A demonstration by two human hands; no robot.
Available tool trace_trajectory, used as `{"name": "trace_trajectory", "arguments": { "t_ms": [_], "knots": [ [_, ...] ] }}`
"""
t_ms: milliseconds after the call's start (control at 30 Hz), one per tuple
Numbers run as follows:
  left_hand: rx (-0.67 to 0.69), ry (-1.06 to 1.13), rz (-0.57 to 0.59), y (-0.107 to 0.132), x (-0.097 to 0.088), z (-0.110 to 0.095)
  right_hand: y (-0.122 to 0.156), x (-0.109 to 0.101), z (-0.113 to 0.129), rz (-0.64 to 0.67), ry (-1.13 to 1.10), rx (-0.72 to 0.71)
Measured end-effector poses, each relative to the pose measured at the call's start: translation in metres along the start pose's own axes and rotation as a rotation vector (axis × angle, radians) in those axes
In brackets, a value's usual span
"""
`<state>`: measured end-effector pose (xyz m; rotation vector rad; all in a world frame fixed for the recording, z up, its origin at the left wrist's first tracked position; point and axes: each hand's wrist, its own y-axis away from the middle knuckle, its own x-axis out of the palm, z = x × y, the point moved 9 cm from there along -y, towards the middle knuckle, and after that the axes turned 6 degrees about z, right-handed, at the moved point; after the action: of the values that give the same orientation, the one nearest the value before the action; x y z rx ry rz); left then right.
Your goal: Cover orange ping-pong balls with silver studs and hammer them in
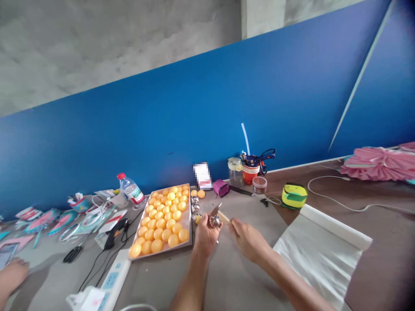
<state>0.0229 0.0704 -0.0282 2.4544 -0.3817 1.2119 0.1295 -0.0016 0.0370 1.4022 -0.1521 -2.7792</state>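
Observation:
Near the middle of the desk, my left hand is closed around a shiny silver ball. My right hand grips a pale wooden stick, whose far end reaches the ball; whether it touches is hard to tell. A thin, dark pointed piece sticks up by my left fingers, its kind unclear. Just behind my left hand, a short row of silver balls lies beside a shallow box of orange balls. Two loose orange balls lie farther back.
At right lies a roll of white sheet, partly unrolled. A yellow-green pouch, red cup, clear jar and purple object stand behind. Left are a bottle, power strip, cables and another person's hand.

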Motion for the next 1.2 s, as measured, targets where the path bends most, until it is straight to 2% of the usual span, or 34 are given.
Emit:
{"name": "trace_trajectory", "arguments": {
  "t_ms": [100, 267, 400, 567, 733, 900, 967, 1067, 1200],
  "knots": [
    [-0.009, -0.007, -0.03, -0.001, -0.003, 0.001, 0.0, 0.008, 0.003, 0.052, 0.051, -0.007],
    [0.007, 0.016, 0.008, -0.003, 0.0, -0.001, 0.002, -0.002, 0.004, -0.051, -0.02, -0.034],
    [0.033, 0.027, 0.006, -0.002, 0.0, -0.004, -0.002, 0.004, -0.004, 0.047, 0.001, 0.019],
    [-0.008, 0.11, -0.029, 0.001, 0.0, -0.001, 0.0, -0.011, -0.001, -0.066, -0.151, -0.062],
    [0.07, 0.141, -0.106, 0.002, -0.009, -0.008, -0.007, 0.009, -0.008, 0.065, -0.074, -0.01],
    [0.061, 0.131, -0.008, 0.004, 0.003, -0.007, -0.004, -0.002, -0.003, -0.026, -0.17, -0.066],
    [0.052, 0.131, 0.021, 0.004, 0.006, -0.005, -0.004, -0.001, -0.002, -0.011, -0.159, -0.049],
    [0.051, 0.123, 0.045, 0.002, 0.004, -0.006, -0.002, 0.004, 0.001, 0.044, -0.115, -0.027],
    [-0.029, 0.123, 0.08, 0.0, 0.003, 0.003, 0.002, -0.004, 0.009, -0.029, -0.199, -0.105]
  ]
}}
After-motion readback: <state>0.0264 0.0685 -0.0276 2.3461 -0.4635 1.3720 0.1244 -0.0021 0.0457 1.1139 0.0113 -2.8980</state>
